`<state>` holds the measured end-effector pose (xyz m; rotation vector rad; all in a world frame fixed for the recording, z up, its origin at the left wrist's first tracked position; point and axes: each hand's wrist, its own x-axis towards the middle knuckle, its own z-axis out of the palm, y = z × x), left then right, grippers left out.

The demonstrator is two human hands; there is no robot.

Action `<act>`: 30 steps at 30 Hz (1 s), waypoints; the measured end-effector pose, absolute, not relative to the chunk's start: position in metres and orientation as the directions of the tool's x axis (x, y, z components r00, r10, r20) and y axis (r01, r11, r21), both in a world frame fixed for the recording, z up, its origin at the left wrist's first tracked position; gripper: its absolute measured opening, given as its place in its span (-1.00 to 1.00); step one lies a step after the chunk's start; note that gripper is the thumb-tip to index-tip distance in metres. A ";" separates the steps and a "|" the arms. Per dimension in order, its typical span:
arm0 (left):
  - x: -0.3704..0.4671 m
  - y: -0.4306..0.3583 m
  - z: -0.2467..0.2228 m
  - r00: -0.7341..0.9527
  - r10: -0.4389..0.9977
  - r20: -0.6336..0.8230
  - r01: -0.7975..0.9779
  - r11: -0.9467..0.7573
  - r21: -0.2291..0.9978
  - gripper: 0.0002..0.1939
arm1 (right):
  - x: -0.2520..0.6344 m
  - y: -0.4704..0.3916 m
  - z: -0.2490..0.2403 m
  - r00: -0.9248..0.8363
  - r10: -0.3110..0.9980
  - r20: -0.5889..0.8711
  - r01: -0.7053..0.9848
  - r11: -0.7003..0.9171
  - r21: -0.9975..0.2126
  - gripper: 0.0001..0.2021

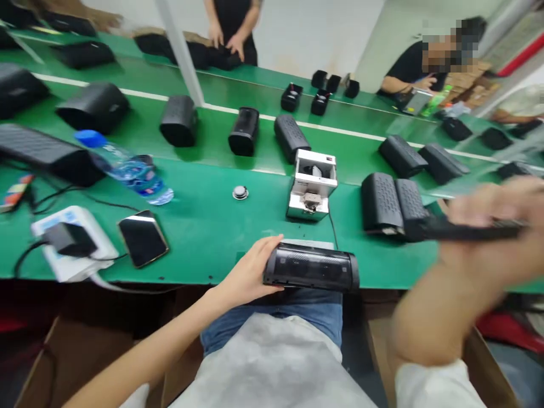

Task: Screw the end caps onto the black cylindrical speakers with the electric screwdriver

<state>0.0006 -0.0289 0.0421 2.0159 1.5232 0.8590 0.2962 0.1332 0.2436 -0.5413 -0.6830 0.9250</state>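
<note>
My left hand (255, 266) is closed around the left end of a black speaker housing (312, 267), which lies on its side at the table's front edge. Its glossy dark face is turned up toward me. Over the right side of the table, my right hand (488, 209) is raised and blurred by motion. The fingers wrap round the handle of a black hammer-like tool (450, 228), whose thicker end points left, toward two speaker housings (382, 204). Behind the held housing stands a white box-shaped fixture (312, 184) with a metal part at its front.
A round silver part (240, 192), a phone (143, 238), a white power strip (74, 241) and a tilted-looking water bottle (127, 170) are on the left. More black speakers (178, 120) line the green bench (204, 226). Two co-workers (233, 25) work across it.
</note>
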 end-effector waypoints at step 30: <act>0.000 -0.015 0.007 0.176 0.969 0.176 0.421 -0.236 0.876 0.36 | 0.162 0.192 0.213 0.054 0.710 0.702 -0.122 0.703 -0.701 -0.82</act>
